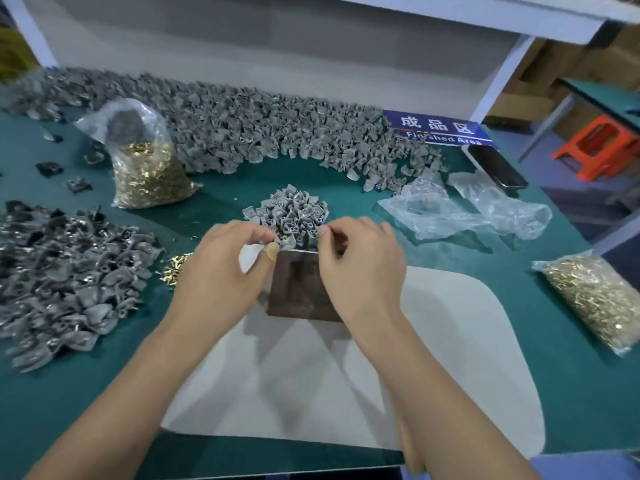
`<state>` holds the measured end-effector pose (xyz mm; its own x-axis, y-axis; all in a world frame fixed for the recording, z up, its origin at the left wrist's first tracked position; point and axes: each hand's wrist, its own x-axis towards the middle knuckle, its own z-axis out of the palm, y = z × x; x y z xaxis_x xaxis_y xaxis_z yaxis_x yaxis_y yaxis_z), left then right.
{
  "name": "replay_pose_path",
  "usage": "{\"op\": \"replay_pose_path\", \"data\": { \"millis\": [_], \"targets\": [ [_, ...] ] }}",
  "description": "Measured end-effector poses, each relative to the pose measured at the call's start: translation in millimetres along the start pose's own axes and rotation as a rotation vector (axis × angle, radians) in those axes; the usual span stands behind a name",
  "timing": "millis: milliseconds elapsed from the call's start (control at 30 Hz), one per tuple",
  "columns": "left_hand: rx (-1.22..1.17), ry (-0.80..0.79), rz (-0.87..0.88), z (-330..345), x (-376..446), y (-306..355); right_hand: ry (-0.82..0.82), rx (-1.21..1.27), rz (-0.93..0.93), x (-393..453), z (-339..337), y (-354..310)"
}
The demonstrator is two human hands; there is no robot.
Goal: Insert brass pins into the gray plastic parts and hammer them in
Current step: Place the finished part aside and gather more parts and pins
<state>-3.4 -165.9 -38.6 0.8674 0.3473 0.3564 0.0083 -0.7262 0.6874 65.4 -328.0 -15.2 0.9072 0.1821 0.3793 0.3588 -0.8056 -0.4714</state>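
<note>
My left hand (225,265) pinches a gray plastic part (289,241) with a brass pin showing in it, just beyond the far edge of a dark metal block (298,289). My right hand (360,261) is beside it with thumb and forefinger pinched together; what they hold is hidden. A small heap of gray parts (291,211) lies right behind both hands. Loose brass pins (175,266) lie left of my left hand.
A long bank of gray parts (242,129) curves along the back, another pile (65,282) lies left. Bags of brass pins stand at left (149,174) and right (599,299). Also here are empty plastic bags (464,209), a phone (495,166), a blue sign (436,131) and a white pad (450,358).
</note>
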Motion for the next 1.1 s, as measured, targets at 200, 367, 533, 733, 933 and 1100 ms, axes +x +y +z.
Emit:
{"op": "replay_pose_path", "data": {
  "millis": [200,367,533,733,933,1100],
  "targets": [
    [0.076,0.183,-0.159,-82.2,-11.0,-48.8,-0.289,0.181,-0.265,-1.3,33.8,-59.4],
    [0.272,0.153,-0.227,-112.3,-29.9,-77.2,-0.419,0.180,-0.355,-5.2,63.1,-95.1],
    [0.319,0.208,-0.288,-131.1,-37.9,-96.0,-0.475,0.227,-0.400,-2.2,79.5,-122.3],
    [0.319,0.246,-0.292,-139.2,-34.0,-108.8,-0.500,0.226,-0.416,-1.7,91.9,-140.1],
    [0.255,0.260,-0.230,-134.3,-31.5,-108.7,-0.486,0.212,-0.387,6.1,91.0,-125.7],
    [0.192,0.257,-0.160,-129.4,-31.4,-103.4,-0.485,0.161,-0.365,13.7,81.8,-103.1]
  ]
}}
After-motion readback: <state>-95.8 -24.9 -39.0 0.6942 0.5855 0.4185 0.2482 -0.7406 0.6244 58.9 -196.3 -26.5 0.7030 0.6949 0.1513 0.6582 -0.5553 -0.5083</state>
